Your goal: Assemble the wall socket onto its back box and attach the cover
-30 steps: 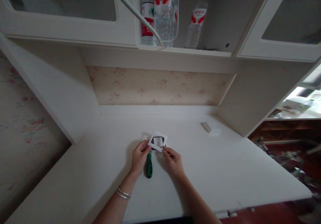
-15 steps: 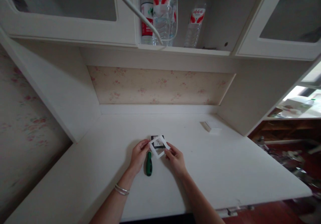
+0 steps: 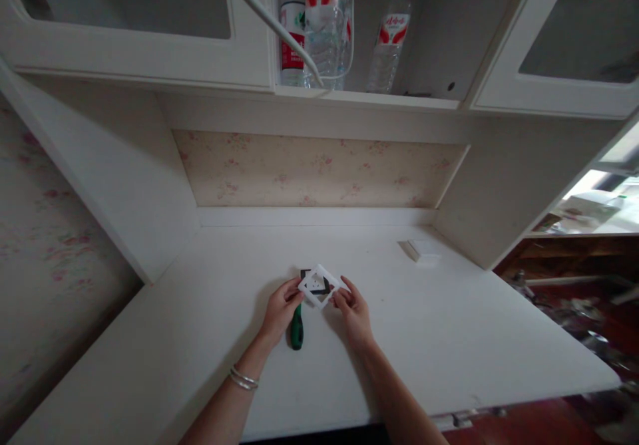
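Between my two hands is a white square socket frame [image 3: 319, 304], tilted and raised above the desk. My left hand [image 3: 281, 306] pinches its left corner, and my right hand [image 3: 353, 306] grips its right corner. Through the opening shows a wall socket [image 3: 315, 281], white-faced with black edges, lying on the desk behind the frame. A green-handled screwdriver [image 3: 297, 333] lies below the frame near my left hand; its far end is hidden.
A small white box-like piece [image 3: 424, 251] rests on the white desk [image 3: 449, 325] at the back right. Overhead, a shelf [image 3: 369, 98] holds several plastic bottles [image 3: 392, 39], and a white cable [image 3: 274, 26] hangs before it. Side panels bound the desk.
The frame has turned slightly and shifted a little up and right. My right hand's fingers have changed their grip on its corner. The screwdriver stays where it was.
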### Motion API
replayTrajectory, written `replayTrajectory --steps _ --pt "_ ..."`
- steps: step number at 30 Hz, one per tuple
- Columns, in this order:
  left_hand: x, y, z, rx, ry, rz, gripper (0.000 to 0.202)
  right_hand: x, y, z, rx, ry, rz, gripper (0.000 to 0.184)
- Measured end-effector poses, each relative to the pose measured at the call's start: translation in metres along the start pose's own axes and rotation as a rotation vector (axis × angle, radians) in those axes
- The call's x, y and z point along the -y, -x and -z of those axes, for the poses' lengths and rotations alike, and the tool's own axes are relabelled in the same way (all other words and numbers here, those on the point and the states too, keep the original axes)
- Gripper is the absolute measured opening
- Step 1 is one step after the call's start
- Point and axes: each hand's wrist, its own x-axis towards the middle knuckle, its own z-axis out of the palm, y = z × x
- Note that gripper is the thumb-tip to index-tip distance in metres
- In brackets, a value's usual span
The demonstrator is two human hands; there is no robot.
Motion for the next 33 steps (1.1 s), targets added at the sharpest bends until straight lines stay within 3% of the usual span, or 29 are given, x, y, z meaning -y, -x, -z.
replayTrajectory --steps 6,11,19,24,28,33 --pt "0.001 -0.001 0.001 -0.005 -0.001 -0.028 0.041 -0.001 0.000 -0.002 0.038 0.107 0.016 0.049" --pt "-0.004 0.002 0.000 -0.033 0.020 -0.009 0.044 0.001 0.001 -0.002 -0.018 0.177 0.044 0.046" --pt "-0.008 0.004 -0.002 0.003 0.104 0.072 0.053 0.001 0.000 -0.001 0.028 0.207 0.043 0.064" --pt "-0.012 0.005 -0.002 -0.013 0.221 0.136 0.046 -0.002 0.000 -0.002 0.033 0.251 0.047 0.050" --pt "-0.010 0.003 0.000 -0.055 0.298 0.138 0.042 -0.006 0.000 -0.001 0.022 0.334 0.129 0.042" --pt "-0.009 0.004 0.001 -0.076 0.208 0.167 0.045 -0.009 0.000 -0.004 0.108 0.423 0.193 0.050"
